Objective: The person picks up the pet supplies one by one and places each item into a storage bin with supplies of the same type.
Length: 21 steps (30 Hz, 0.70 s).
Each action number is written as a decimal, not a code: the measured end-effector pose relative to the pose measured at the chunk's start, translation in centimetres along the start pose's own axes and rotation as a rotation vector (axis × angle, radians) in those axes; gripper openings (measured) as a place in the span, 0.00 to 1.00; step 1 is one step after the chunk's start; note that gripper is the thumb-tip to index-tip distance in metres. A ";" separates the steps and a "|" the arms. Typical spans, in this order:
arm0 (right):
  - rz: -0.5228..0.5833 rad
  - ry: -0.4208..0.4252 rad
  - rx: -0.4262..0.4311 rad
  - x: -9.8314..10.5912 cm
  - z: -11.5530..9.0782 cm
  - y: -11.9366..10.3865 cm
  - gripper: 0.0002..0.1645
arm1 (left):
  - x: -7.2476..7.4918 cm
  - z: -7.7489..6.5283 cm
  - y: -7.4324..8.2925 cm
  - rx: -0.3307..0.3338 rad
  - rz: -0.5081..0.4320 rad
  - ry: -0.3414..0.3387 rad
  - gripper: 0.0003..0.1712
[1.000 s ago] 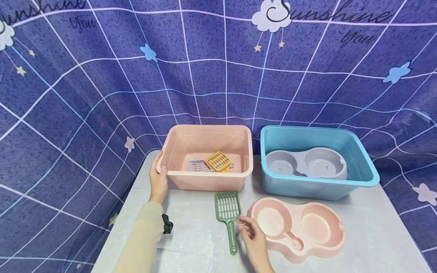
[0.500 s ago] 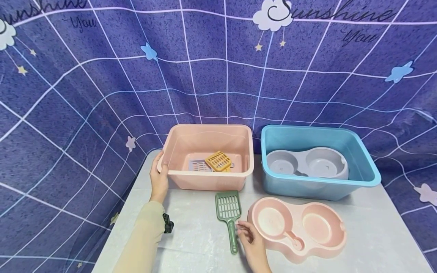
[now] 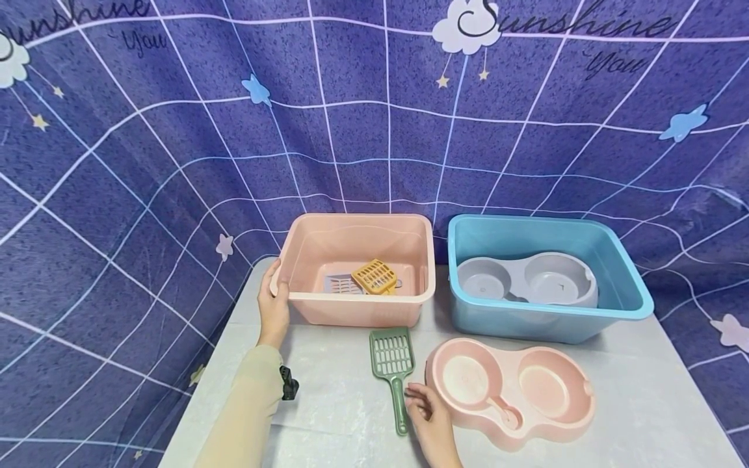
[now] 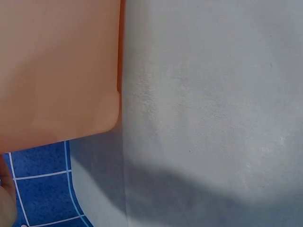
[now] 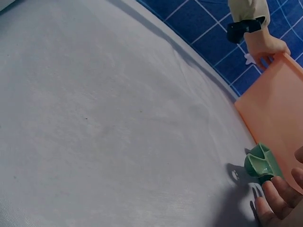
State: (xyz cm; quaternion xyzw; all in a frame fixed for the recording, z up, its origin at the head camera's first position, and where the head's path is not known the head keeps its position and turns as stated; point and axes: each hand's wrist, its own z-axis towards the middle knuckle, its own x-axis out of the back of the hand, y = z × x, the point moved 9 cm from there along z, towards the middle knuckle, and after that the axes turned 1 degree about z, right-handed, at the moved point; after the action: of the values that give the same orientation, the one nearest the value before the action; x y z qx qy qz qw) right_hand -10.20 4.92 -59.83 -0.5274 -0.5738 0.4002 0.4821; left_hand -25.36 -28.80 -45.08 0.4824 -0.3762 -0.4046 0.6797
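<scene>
Judging by looks, expect light, stiff, slightly slippery plastic in the green scoop, lying on the surface in front of the pink bin; best taken by the handle. Gripping the bin's left rim with left hand, arm stretched forward; holding right hand loosely curled, empty, just beside that handle.

Your left sleeve is long, plain and pale cream, and you've got a chunky black wristband, I think, kinda small here.
</scene>
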 end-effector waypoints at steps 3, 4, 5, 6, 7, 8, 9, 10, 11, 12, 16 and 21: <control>0.011 0.008 0.018 0.0 0.0 0.0 0.24 | 0.0 0.0 0.0 0.002 0.007 0.000 0.28; 0.018 0.010 0.026 0.0 0.0 -0.1 0.24 | 0.0 0.0 0.0 0.003 0.009 0.000 0.28; 0.023 0.010 0.035 -0.1 0.0 -0.1 0.24 | 0.0 0.0 0.0 0.004 0.009 0.001 0.28; 0.031 0.011 0.043 -0.1 0.0 -0.1 0.24 | 0.0 0.0 0.0 0.004 0.009 0.001 0.28; 0.040 0.012 0.051 -0.1 0.1 -0.2 0.24 | 0.0 0.0 0.0 0.005 0.008 0.000 0.28; 0.048 0.013 0.056 -0.2 0.1 -0.2 0.24 | 0.0 0.0 0.0 0.004 0.007 0.001 0.28; 0.055 0.014 0.056 -0.2 0.1 -0.2 0.24 | 0.0 0.0 0.0 0.003 0.006 0.002 0.28; 0.058 0.015 0.057 -0.3 0.2 -0.2 0.24 | 0.0 0.0 0.0 0.003 0.004 0.002 0.28; 0.063 0.017 0.058 -0.4 0.2 -0.2 0.24 | 0.0 0.0 0.1 0.001 0.004 0.004 0.28; 0.066 0.019 0.056 -0.4 0.3 -0.2 0.24 | 0.0 0.0 0.1 0.000 0.003 0.005 0.28; 0.065 0.022 0.039 -0.8 0.5 -0.2 0.24 | 0.0 0.0 0.1 -0.001 0.000 0.008 0.28; 0.079 0.017 0.020 -1.4 0.6 -0.2 0.26 | 0.1 -0.1 0.1 -0.002 0.004 0.012 0.28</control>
State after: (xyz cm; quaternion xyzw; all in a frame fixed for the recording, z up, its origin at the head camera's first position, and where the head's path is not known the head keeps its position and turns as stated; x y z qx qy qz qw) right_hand -10.84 3.51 -59.94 -0.5482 -0.5444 0.4204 0.4759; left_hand -25.21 -28.79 -44.99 0.4836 -0.3724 -0.4007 0.6833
